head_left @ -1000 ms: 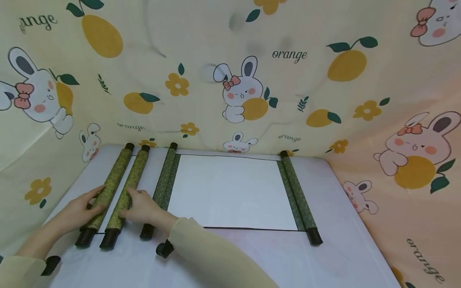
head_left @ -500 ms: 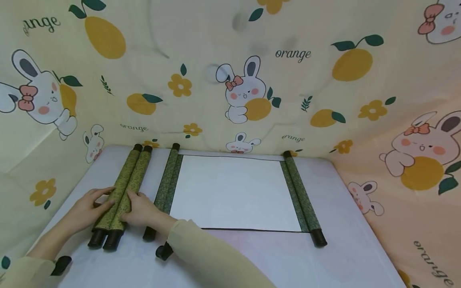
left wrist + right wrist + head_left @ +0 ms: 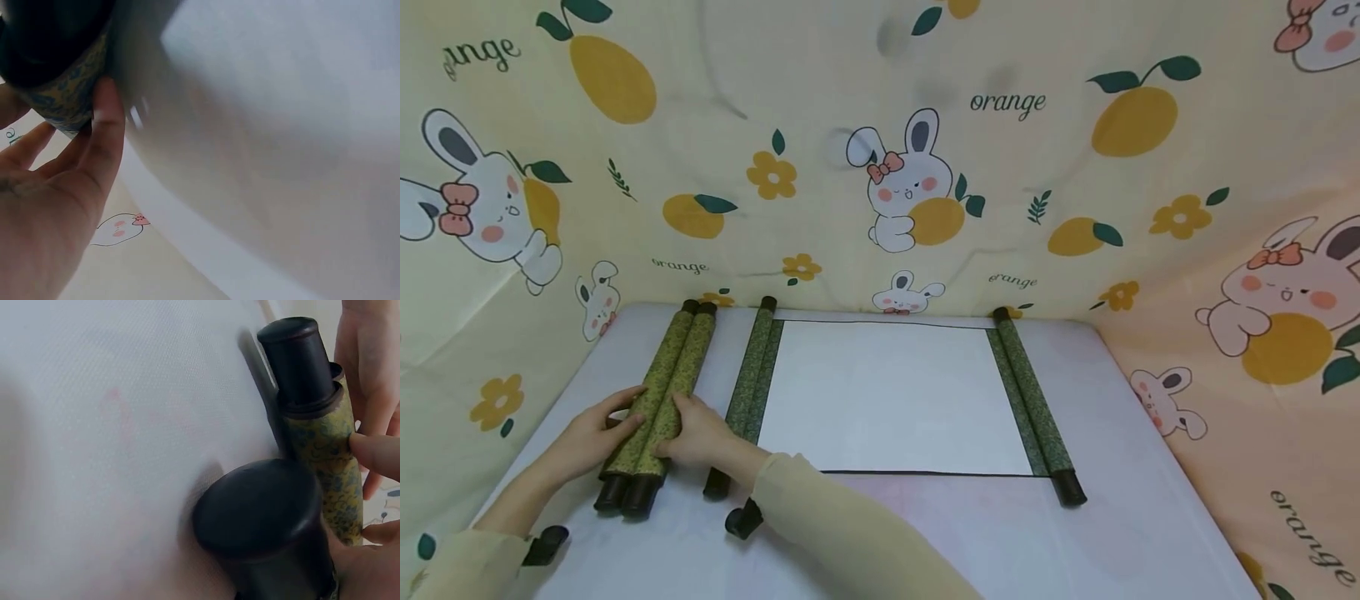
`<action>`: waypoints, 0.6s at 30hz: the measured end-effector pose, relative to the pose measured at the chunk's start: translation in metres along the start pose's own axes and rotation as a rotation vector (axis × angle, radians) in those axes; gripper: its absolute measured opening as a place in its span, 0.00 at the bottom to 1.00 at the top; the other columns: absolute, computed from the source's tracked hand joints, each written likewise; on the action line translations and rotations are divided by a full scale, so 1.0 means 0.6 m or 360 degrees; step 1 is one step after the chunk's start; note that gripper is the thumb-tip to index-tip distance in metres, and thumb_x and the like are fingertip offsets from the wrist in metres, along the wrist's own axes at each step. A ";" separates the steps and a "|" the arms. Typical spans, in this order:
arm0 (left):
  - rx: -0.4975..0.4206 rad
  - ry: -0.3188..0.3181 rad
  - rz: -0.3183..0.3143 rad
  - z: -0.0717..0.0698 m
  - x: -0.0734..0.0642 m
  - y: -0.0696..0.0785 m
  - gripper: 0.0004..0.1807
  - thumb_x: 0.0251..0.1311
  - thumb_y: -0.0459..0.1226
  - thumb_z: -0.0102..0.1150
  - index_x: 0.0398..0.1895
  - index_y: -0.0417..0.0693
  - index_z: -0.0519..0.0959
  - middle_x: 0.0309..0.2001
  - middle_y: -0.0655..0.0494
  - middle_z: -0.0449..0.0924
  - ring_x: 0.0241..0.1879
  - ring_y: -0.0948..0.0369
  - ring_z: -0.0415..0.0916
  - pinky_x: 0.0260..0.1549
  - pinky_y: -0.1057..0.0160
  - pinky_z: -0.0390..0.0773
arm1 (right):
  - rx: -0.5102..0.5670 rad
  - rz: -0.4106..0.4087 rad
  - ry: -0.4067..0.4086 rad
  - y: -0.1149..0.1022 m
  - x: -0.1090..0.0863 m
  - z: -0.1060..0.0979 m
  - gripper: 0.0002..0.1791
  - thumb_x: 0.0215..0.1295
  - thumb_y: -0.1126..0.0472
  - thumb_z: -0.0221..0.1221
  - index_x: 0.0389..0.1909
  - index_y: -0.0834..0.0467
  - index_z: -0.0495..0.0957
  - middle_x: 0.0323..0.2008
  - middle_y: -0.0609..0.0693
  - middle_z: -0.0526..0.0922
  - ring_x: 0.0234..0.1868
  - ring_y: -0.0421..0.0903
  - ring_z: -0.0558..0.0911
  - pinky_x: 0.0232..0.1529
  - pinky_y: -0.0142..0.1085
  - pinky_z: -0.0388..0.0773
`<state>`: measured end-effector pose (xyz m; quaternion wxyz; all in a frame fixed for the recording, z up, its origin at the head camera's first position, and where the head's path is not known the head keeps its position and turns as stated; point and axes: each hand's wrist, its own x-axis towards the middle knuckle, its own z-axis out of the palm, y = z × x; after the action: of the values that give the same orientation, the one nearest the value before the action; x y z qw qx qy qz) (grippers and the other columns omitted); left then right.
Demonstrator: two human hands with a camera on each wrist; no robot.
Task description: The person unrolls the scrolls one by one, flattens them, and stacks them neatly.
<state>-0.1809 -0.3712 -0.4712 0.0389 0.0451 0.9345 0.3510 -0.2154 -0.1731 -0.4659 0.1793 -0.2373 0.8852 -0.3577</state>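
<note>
Left hand (image 3: 583, 440) and right hand (image 3: 702, 433) grip the yellow-green scroll (image 3: 666, 373), its gap now gone, so it looks closed.

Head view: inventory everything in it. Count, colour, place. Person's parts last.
patterned rollers: 2, yellow-green with black ends, side by side at the table's left
green rollers: 2, black ends, flanking the white sheet
white sheet: 1, white with green side strips, flat on the table
table: 1, whitish, below everything
backdrop: 1, cream with rabbit and orange prints, behind and beside the table
black wrist pieces: 2, black, at the cuffs
sleeves: 2, pale beige, lower left and bottom centre
hands: 2, left hand and right hand, bare, gripping the patterned rollers
</note>
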 end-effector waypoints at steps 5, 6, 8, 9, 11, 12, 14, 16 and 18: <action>-0.0033 0.0046 0.0003 0.000 -0.001 0.009 0.32 0.81 0.41 0.48 0.76 0.27 0.57 0.65 0.14 0.62 0.52 0.28 0.78 0.40 0.44 0.83 | 0.0039 -0.0081 0.0045 0.007 0.000 -0.007 0.45 0.65 0.51 0.70 0.80 0.52 0.61 0.75 0.44 0.67 0.72 0.40 0.70 0.65 0.30 0.70; -0.0031 0.0065 -0.0003 0.000 -0.002 0.012 0.32 0.81 0.41 0.49 0.76 0.27 0.57 0.65 0.15 0.62 0.52 0.29 0.78 0.39 0.46 0.83 | 0.0048 -0.0100 0.0053 0.008 0.000 -0.008 0.46 0.65 0.51 0.70 0.80 0.52 0.61 0.76 0.45 0.67 0.72 0.40 0.70 0.65 0.30 0.69; -0.0035 0.0104 -0.0010 -0.001 -0.005 0.018 0.33 0.81 0.42 0.49 0.77 0.29 0.57 0.66 0.17 0.63 0.52 0.30 0.78 0.37 0.49 0.83 | 0.0106 -0.0124 0.0061 0.010 -0.004 -0.012 0.46 0.64 0.53 0.71 0.81 0.51 0.60 0.76 0.44 0.66 0.68 0.39 0.74 0.64 0.29 0.70; -0.0034 0.0124 -0.0013 -0.002 -0.007 0.021 0.33 0.81 0.43 0.49 0.77 0.30 0.57 0.66 0.18 0.63 0.52 0.30 0.78 0.36 0.51 0.82 | 0.0163 -0.0129 0.0065 0.010 -0.006 -0.015 0.47 0.64 0.54 0.72 0.81 0.50 0.60 0.77 0.44 0.66 0.64 0.38 0.77 0.62 0.29 0.71; -0.0039 0.0165 -0.0012 -0.002 -0.010 0.029 0.34 0.80 0.44 0.50 0.78 0.32 0.57 0.67 0.20 0.63 0.52 0.32 0.77 0.34 0.55 0.81 | 0.0291 -0.0128 0.0070 0.013 -0.013 -0.020 0.47 0.63 0.56 0.72 0.81 0.47 0.60 0.77 0.42 0.64 0.55 0.35 0.81 0.57 0.28 0.74; -0.0045 0.0190 -0.0004 -0.002 -0.012 0.033 0.34 0.80 0.44 0.51 0.78 0.33 0.57 0.68 0.21 0.63 0.52 0.32 0.77 0.33 0.56 0.80 | 0.0354 -0.0124 0.0067 0.015 -0.016 -0.022 0.48 0.63 0.57 0.73 0.81 0.45 0.60 0.78 0.41 0.63 0.49 0.34 0.82 0.52 0.28 0.77; -0.0071 0.0224 0.0010 -0.001 -0.016 0.041 0.35 0.79 0.45 0.52 0.79 0.34 0.57 0.68 0.22 0.62 0.52 0.32 0.76 0.32 0.57 0.79 | 0.0458 -0.0124 0.0065 0.020 -0.025 -0.029 0.48 0.62 0.57 0.73 0.81 0.41 0.59 0.78 0.38 0.61 0.37 0.32 0.81 0.44 0.28 0.78; -0.0087 0.0276 0.0036 0.001 -0.021 0.051 0.35 0.79 0.45 0.53 0.79 0.36 0.58 0.69 0.23 0.63 0.52 0.34 0.76 0.31 0.59 0.79 | 0.0543 -0.0142 0.0056 0.026 -0.036 -0.037 0.49 0.63 0.57 0.73 0.81 0.38 0.59 0.76 0.38 0.64 0.35 0.32 0.81 0.38 0.29 0.79; -0.0105 0.0345 0.0071 0.005 -0.026 0.063 0.34 0.77 0.45 0.56 0.78 0.39 0.60 0.69 0.25 0.64 0.50 0.43 0.79 0.30 0.61 0.79 | 0.0626 -0.0178 0.0043 0.033 -0.047 -0.047 0.49 0.63 0.59 0.73 0.80 0.35 0.59 0.76 0.37 0.65 0.37 0.32 0.82 0.35 0.31 0.80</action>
<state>-0.1627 -0.3426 -0.4482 -0.0686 0.0264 0.9199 0.3853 -0.2118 -0.1299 -0.4568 0.1901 -0.2415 0.7861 -0.5363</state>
